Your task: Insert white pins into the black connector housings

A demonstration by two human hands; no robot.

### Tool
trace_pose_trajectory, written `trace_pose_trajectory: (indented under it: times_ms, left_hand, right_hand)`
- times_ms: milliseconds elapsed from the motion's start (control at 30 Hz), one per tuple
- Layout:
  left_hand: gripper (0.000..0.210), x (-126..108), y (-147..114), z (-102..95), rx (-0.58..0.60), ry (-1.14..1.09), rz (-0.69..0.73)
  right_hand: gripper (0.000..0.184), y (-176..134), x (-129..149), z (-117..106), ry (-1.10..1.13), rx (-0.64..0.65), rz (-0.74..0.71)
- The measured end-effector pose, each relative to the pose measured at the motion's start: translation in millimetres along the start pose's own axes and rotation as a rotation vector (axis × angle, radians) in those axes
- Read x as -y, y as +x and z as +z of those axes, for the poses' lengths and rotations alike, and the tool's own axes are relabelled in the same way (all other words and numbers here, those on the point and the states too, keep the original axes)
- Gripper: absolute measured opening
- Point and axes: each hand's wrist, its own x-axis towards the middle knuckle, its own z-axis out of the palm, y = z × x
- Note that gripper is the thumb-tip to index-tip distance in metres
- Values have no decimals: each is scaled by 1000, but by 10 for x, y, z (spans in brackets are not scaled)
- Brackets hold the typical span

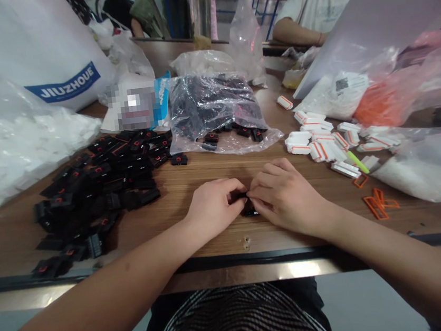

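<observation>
Near the front middle of the wooden table, my left hand [213, 202] and my right hand [287, 192] meet fingertip to fingertip. Both are closed on a small black plastic part [250, 211], which my fingers mostly cover. To the left lies a heap of black plastic parts [125, 168], many with a small red square mark. A clear plastic bag [216, 99] full of similar black parts lies beyond my hands, its mouth toward me. On the right are several white plastic pieces with orange strips [323, 143] and a few thin orange frames [377, 205].
White bags [51, 41] stand at the left. A bottle with a green lid [201, 13] stands at the back. Bags of white and orange parts [380, 102] lie at the right. Another person's arm [296, 32] rests across the table. The metal table edge [233, 275] runs before me.
</observation>
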Motion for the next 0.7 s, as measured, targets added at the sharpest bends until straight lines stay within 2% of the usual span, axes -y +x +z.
trace_pose_trajectory:
  times_ms: [100, 200, 267, 400, 500, 567, 633, 700]
  left_hand:
    - [11, -19, -1, -10, 8, -3, -11]
    - [11, -38, -7, -24, 19, 7, -18]
    - [9, -44, -13, -31, 31, 12, -13]
    - [6, -43, -22, -38, 63, -5, -22]
    - [6, -39, -27, -55, 85, -21, -14]
    - [10, -35, -32, -81, 103, -39, 13]
    - [17, -25, -35, -115, 126, -75, 49]
    - [20, 2, -27, -142, 130, -132, 64]
  right_hand:
    - [20, 22, -102, -40, 149, -18, 38]
    - [23, 121, -370, -91, 238, -95, 217]
    - [28, 252, -582, -93, 120, -119, 422]
    - [35, 596, -862, 24, -181, -43, 625]
    - [42, 778, -916, 130, -269, -15, 674]
    - [36, 811, -907, 149, -260, -17, 679]
    - [28, 770, -866, 116, -214, -53, 671]
    - [23, 669, -789, 59, -66, -104, 616]
